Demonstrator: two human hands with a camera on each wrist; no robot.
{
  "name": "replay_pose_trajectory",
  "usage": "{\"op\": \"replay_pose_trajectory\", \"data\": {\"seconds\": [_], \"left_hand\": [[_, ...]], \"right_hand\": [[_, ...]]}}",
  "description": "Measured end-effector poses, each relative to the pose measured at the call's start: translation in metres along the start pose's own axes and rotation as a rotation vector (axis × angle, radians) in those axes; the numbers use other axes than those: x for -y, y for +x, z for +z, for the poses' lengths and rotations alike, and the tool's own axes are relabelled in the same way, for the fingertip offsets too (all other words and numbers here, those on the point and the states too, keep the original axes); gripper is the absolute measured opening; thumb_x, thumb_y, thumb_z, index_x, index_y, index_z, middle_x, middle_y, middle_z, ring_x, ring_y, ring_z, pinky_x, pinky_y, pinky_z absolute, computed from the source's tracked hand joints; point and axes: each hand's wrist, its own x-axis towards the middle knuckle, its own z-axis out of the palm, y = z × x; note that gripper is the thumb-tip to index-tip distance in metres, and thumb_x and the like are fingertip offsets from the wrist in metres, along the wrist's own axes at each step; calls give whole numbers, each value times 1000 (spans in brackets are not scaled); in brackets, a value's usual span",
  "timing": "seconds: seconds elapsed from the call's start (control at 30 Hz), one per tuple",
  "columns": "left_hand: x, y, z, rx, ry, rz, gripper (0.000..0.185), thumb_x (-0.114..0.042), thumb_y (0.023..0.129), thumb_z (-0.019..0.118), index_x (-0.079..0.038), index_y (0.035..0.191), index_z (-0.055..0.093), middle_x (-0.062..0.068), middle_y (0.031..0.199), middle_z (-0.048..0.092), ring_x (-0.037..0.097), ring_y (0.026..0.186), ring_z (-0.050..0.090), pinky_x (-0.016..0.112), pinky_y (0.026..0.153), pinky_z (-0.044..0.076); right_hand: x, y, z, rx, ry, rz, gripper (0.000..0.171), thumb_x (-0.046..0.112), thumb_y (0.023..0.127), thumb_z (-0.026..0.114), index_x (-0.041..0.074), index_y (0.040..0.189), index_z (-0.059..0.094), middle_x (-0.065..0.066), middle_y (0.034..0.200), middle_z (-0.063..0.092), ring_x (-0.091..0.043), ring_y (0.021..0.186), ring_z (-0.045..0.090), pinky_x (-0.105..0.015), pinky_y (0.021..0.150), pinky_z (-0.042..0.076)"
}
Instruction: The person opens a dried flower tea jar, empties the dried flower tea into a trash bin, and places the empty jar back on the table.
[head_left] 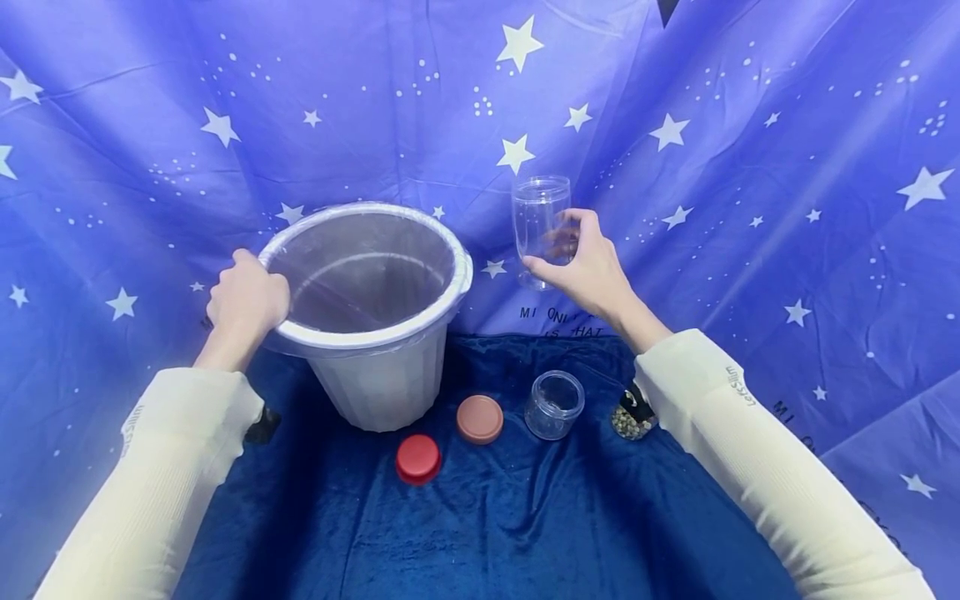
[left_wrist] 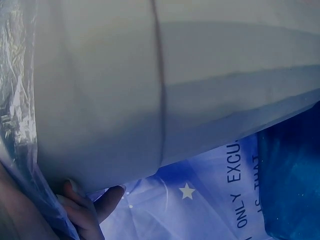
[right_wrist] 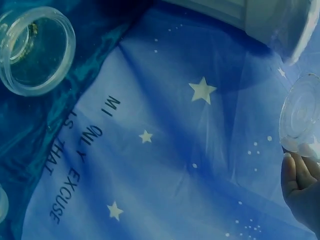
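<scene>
My left hand grips the left rim of a white bin lined with a clear plastic bag. In the left wrist view, fingertips show below the rim beside the bin's wall. My right hand holds a clear footed plastic cup upright in the air, right of the bin, thumb on the near side and fingers round the far side. The cup appears see-through with nothing visible inside. The right wrist view catches only its round base above the fingers.
On the dark blue cloth are a red lid, a brownish-pink lid and an open clear jar. A container of small pebbles is partly hidden by my right sleeve. A star-printed curtain hangs behind.
</scene>
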Motion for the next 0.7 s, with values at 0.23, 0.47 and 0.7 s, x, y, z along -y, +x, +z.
{"op": "replay_pose_trajectory", "data": {"seconds": [0.23,0.47,0.7], "left_hand": [[0,0,0,1,-4,2,66,-20,92,30,12,147,15,42,139,40,60,125,41,66,98,39],[-1,-1,1,-2,-9,-1,65,-20,91,30,11,146,17,41,139,40,60,124,41,66,98,39],[0,0,1,-5,-7,-1,65,-20,91,30,12,146,17,42,138,40,60,124,41,66,98,39]], "right_hand": [[-15,-11,6,26,20,9,85,35,81,77,9,143,24,-14,135,52,-33,125,56,-51,103,47],[-28,-21,10,68,40,-9,84,31,82,77,8,142,23,-16,131,52,-35,124,59,-51,102,49],[-43,-27,13,86,5,-15,80,30,82,78,4,137,27,-18,127,56,-36,119,61,-50,102,49]]}}
